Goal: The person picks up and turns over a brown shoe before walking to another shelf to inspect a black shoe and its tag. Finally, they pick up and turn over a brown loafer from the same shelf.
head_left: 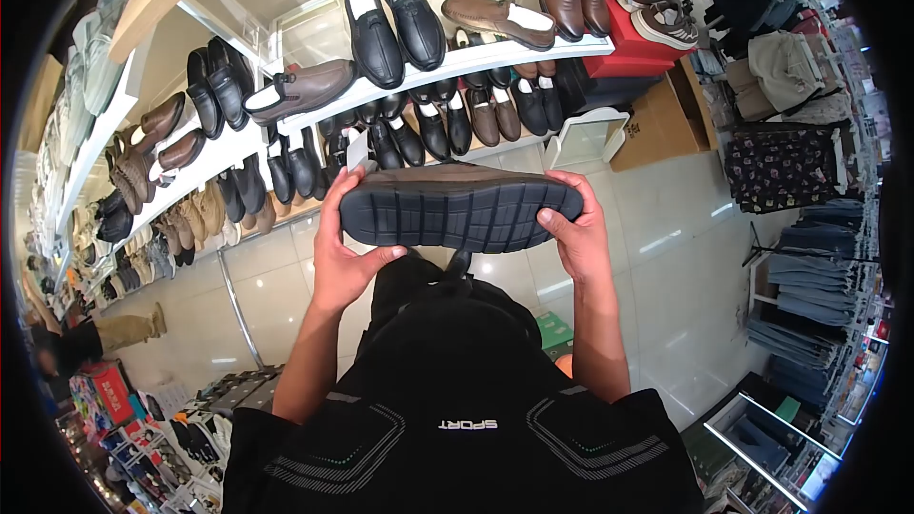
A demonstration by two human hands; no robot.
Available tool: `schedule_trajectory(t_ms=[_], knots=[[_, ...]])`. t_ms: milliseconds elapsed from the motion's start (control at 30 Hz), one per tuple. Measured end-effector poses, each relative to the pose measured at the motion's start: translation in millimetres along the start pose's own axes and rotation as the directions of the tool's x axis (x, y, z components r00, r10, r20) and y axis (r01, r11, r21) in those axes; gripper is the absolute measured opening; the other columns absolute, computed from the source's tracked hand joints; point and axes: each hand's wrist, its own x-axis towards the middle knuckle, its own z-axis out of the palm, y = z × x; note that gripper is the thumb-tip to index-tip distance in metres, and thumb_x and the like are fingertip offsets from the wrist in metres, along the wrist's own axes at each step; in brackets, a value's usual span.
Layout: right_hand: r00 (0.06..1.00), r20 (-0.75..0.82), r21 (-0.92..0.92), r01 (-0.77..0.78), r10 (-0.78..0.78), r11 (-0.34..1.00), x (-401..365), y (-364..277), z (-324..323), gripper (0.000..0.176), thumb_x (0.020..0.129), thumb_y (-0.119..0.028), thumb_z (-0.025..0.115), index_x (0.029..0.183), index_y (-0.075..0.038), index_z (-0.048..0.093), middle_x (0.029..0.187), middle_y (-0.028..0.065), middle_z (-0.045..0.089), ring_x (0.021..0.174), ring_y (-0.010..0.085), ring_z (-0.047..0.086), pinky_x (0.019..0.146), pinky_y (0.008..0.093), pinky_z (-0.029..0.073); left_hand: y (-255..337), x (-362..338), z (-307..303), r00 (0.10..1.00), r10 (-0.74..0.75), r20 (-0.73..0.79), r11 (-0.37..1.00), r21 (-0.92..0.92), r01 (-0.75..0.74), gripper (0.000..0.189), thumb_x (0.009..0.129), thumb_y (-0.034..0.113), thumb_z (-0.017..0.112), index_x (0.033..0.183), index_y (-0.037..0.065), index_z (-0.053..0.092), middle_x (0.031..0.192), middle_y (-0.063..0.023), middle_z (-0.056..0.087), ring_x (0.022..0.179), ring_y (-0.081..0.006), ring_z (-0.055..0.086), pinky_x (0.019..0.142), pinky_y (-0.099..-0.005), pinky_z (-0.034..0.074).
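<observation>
Between my two hands a brown shoe is held sideways, its black grooved sole turned toward me. My left hand grips one end, with the thumb along the sole's lower edge and the fingers behind. At the other end my right hand is closed on the shoe, its thumb pressed against the sole. A white tag shows just above my left fingers. Most of the brown upper is hidden behind the sole.
Ahead, a white shelf bears black loafers and brown shoes. A red box, a cardboard box and a small floor mirror stand to the right. Folded jeans line the far right. Another person is at the left.
</observation>
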Motion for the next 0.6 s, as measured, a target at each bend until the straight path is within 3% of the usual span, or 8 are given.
schedule_trajectory(t_ms=[33,100,233,300,433,467,567,600], knots=[[1.0,0.0,0.004,0.013,-0.013,1.0,-2,0,-1,0.051,0.084,0.001,0.079,0.13,-0.003,0.058,0.114,0.0047,0.066,0.102,0.0126,0.063,0.09,0.0285,0.053,3,-1,0,1.0,-0.002,-0.001,1.0,-0.001,0.002,0.1,0.062,0.012,0.096,0.147,0.004,0.042,0.153,-0.0164,0.046,0.143,-0.0288,0.043,0.12,-0.0414,0.033],[1.0,0.001,-0.012,0.016,-0.016,1.0,-3,-4,-2,0.051,0.084,0.001,0.079,0.13,-0.002,0.058,0.114,0.0046,0.066,0.102,0.0124,0.063,0.09,0.0282,0.053,12,2,-1,0.997,0.076,0.008,0.957,0.28,-0.075,0.101,0.059,0.017,0.097,0.145,0.003,0.046,0.149,-0.0157,0.051,0.146,-0.0301,0.038,0.121,-0.0427,0.03],[0.999,-0.028,-0.063,0.031,-0.033,0.998,-4,-9,-4,0.052,0.083,0.002,0.079,0.129,-0.003,0.058,0.112,0.0044,0.066,0.1,0.0119,0.063,0.088,0.0276,0.054,16,2,2,0.999,0.031,0.022,0.924,0.381,-0.037,0.103,0.057,0.019,0.099,0.145,0.003,0.046,0.148,-0.0146,0.053,0.145,-0.0302,0.041,0.119,-0.0431,0.035],[0.999,-0.026,-0.061,0.034,-0.035,0.998,-4,-7,-6,0.051,0.082,0.002,0.079,0.129,-0.003,0.058,0.112,0.0043,0.066,0.099,0.0119,0.063,0.088,0.0277,0.054,10,-1,6,1.0,0.013,-0.023,0.995,0.102,-0.011,0.103,0.058,0.019,0.099,0.145,0.002,0.046,0.147,-0.0144,0.054,0.142,-0.0292,0.046,0.113,-0.0419,0.043],[0.995,-0.018,-0.068,0.093,-0.095,0.993,-5,-5,-6,0.05,0.081,0.002,0.081,0.126,-0.003,0.059,0.113,0.0052,0.067,0.1,0.0124,0.064,0.087,0.0285,0.055,7,-4,9,0.998,-0.035,-0.043,0.999,0.037,0.037,0.104,0.061,0.016,0.098,0.147,0.002,0.042,0.151,-0.0155,0.05,0.138,-0.0277,0.05,0.107,-0.0409,0.049],[0.995,-0.018,-0.066,0.097,-0.098,0.993,-6,-7,-4,0.05,0.081,0.002,0.081,0.126,-0.003,0.059,0.113,0.0052,0.067,0.1,0.0124,0.064,0.087,0.0285,0.055,5,-6,10,1.0,-0.015,-0.025,1.0,-0.016,0.015,0.104,0.064,0.011,0.095,0.15,0.003,0.037,0.156,-0.0161,0.041,0.14,-0.0267,0.047,0.108,-0.0395,0.048],[0.978,0.032,-0.193,0.209,-0.207,0.959,-10,-12,0,0.052,0.078,0.002,0.083,0.124,-0.003,0.059,0.115,0.0094,0.068,0.104,0.0174,0.066,0.089,0.03,0.055,12,-6,10,1.0,0.025,-0.004,0.994,-0.11,-0.026,0.102,0.072,0.009,0.088,0.154,0.005,0.028,0.162,-0.0161,0.028,0.141,-0.0269,0.043,0.11,-0.0401,0.046],[0.919,0.149,-0.236,0.391,-0.365,0.889,-8,-13,2,0.053,0.078,0.003,0.083,0.124,-0.004,0.059,0.116,0.0122,0.068,0.107,0.0215,0.067,0.09,0.0318,0.055,15,-6,10,0.999,0.049,0.001,0.987,-0.15,-0.048,0.1,0.076,0.013,0.085,0.156,0.006,0.025,0.163,-0.0156,0.024,0.141,-0.0282,0.042,0.111,-0.042,0.045]])
